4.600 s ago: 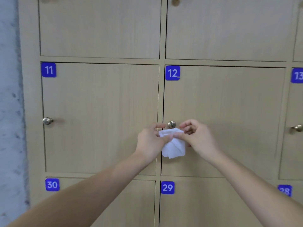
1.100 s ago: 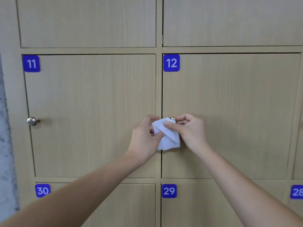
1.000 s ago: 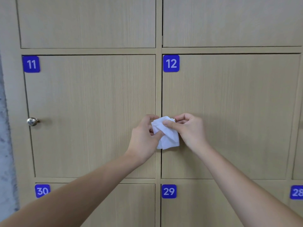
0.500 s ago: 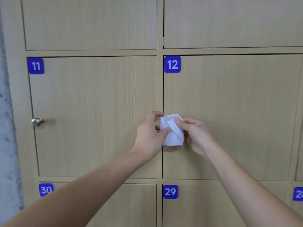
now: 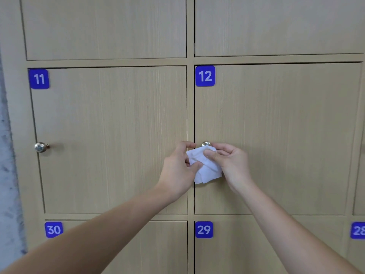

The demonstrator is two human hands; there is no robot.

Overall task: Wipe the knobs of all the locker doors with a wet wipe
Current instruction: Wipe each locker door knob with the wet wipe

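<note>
while both hands work at chest height, the locker wall (image 5: pixel 110 135) fills the whole view: flat wood-grain doors in a grid, thin dark seams between them, blue number tags at the upper left corners.

door 12 (image 5: pixel 286 125): closed, flush with its frame; broad bare panel to the right of and above the hands, so there is ample room to move sideways or upward.

door 11 (image 5: pixel 110 119): closed; its knob (image 5: pixel 41 147) stands near the left edge, uncovered, well apart from the hands.

left hand (image 5: pixel 177 171): fingers curled, thumb and fingertips pinching the left edge of the wet wipe (image 5: pixel 205 167), likely to keep it spread and steady.

right hand (image 5: pixel 231 165): fingers curled, thumb pressing the wipe's upper part against them; it holds the cloth just below the knob of door 12 (image 5: pixel 206 143).

wet wipe: white, folded, bunched between both hands, lower corner hanging free over the seam beside door 12.

knob of door 12: only its metal top shows above the wipe; whether the cloth touches it cannot be told. judged step: readying or refolding the wipe at this knob.
</note>
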